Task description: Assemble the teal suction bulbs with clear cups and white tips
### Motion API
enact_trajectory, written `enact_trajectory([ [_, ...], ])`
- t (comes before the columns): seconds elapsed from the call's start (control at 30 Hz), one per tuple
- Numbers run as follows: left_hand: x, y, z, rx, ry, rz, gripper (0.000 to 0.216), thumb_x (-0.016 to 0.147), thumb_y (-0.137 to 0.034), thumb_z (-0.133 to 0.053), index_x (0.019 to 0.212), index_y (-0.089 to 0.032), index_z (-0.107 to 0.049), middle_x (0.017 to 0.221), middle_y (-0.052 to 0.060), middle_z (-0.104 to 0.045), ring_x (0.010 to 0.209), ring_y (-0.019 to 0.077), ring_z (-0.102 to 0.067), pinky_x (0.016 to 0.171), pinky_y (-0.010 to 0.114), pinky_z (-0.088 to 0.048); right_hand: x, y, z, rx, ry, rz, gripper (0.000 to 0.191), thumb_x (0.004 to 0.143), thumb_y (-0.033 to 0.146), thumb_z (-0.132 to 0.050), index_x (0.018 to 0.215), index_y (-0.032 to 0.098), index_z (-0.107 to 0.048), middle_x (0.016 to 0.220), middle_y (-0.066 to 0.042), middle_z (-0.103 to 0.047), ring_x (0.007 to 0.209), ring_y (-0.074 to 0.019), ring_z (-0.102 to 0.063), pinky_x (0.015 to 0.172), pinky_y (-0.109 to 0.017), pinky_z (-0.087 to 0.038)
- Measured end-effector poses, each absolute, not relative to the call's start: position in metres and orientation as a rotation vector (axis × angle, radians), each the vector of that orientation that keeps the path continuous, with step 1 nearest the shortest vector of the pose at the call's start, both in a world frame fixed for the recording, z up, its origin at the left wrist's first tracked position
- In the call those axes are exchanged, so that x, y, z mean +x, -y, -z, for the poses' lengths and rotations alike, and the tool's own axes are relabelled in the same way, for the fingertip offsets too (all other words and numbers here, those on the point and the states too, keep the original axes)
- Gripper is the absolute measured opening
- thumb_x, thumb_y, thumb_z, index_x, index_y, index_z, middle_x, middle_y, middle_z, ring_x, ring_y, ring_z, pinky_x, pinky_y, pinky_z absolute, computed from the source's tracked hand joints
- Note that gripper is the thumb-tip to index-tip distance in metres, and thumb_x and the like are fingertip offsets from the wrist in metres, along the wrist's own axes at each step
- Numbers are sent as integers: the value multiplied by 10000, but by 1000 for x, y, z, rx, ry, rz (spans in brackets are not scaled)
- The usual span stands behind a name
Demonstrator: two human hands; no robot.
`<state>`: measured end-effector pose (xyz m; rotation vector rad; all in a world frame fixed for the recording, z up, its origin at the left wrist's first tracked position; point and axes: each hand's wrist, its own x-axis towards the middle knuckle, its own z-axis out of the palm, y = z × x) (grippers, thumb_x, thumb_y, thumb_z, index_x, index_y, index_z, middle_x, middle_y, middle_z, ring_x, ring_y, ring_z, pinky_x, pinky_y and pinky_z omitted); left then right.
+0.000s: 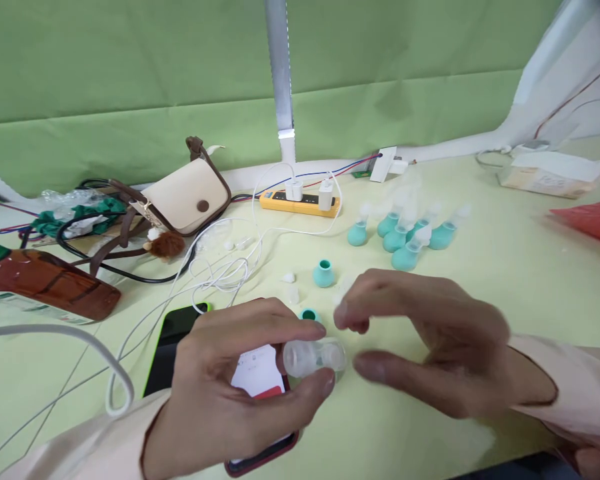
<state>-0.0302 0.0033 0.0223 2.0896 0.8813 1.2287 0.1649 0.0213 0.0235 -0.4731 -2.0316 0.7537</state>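
1. Head view, hands: the left hand pinches the clear piece between thumb and fingers, over the lit phone. The right hand stands just beside it, thumb and fingers well parted, nothing seen between them; its outline is blurred.
2. Head view, slip risk: the clear piece looks smooth and rounded. Judged likely to squirt out if the pinch is uneven or the right hand knocks its free end; it could then land on the phone or roll over the table.
3. Head view, knock risk: one open bulb sits just beyond the left fingertips, partly hidden. A forward sweep of either hand could tip it. A second bulb stands upright farther back.
4. Head view, loss risk: small clear bits lie near the white cable; a tug on that cable could scatter them.
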Motion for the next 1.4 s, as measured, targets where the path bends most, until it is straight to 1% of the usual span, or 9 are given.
enact_trajectory([
  [0.13, -32, -4, -27, 2021, -892, -1128, 299, 616, -68, -674, 860, -239, -648, 694, -3, -659, 645, 143, -628, 507, 200, -491, 168, -23, -30, -411, 2135, -634, 214, 672, 130, -688, 862, 105, -594, 771, -60, -597, 666, -88, -560, 569, -186, -472],
  [0.27, -32, -4, -29, 1995, -933, -1019, 298, 592, -83, -697, 846, -237, -659, 680, -8, -658, 587, 122, -610, 469, 182, -471, 166, -25, -29, -401, 2183, -721, 139, 690, 85, -661, 822, 79, -621, 762, -75, -610, 660, -88, -570, 569, -188, -476],
  [0.43, -30, -4, -29, 2064, -978, -917, 195, 616, -113, -685, 784, -210, -663, 663, -2, -654, 557, 111, -594, 474, 190, -470, 168, -26, -29, -401, 2256, -767, 74, 722, 81, -628, 795, 75, -636, 737, -58, -603, 634, -62, -559, 556, -157, -454],
  [0.63, -31, 2, -25, 2350, -973, -1232, 311, 625, -113, -688, 883, -253, -584, 645, -50, -619, 558, 89, -592, 452, 158, -476, 171, -21, -35, -417, 2379, -487, 69, 763, 97, -583, 811, 118, -628, 751, -56, -605, 647, -69, -540, 557, -168, -444],
  [0.77, -32, 6, -25, 2464, -1016, -1210, 277, 647, -182, -690, 887, -246, -568, 708, -34, -636, 590, 92, -607, 471, 147, -501, 171, -16, -40, -449, 2443, -399, 78, 777, 92, -556, 787, 136, -619, 711, -50, -610, 618, -84, -527, 535, -193, -433],
  [0.9, -31, 8, -27, 2494, -1029, -1111, 202, 681, -196, -665, 864, -218, -581, 731, -17, -633, 564, 72, -601, 484, 110, -509, 171, -17, -41, -391, 2429, -531, 74, 752, 79, -588, 817, 101, -613, 726, -61, -605, 648, -79, -533, 574, -172, -442],
  [1.07, -32, 9, -31, 2522, -1036, -1059, 153, 714, -210, -630, 861, -204, -591, 738, -5, -630, 562, 73, -598, 518, 115, -520, 171, -21, -39, -409, 2373, -695, 88, 757, 40, -562, 827, 77, -600, 723, -62, -590, 629, -58, -520, 562, -146, -435],
  [1.27, -36, 7, -26, 2606, -990, -1033, 238, 737, -161, -607, 958, -212, -538, 749, -8, -613, 593, 84, -602, 498, 143, -502, 171, -19, -28, -407, 2465, -336, 73, 781, 78, -536, 786, 137, -579, 705, -43, -599, 610, -98, -490, 522, -225, -407],
  [1.4, -35, 8, -22, 2665, -970, -998, 260, 753, -152, -572, 996, -217, -504, 743, 10, -610, 623, 124, -611, 464, 191, -502, 172, -10, -21, -453, 2421, -169, 275, 867, 126, -364, 674, 171, -555, 599, -44, -555, 594, -127, -521, 507, -250, -417],
])
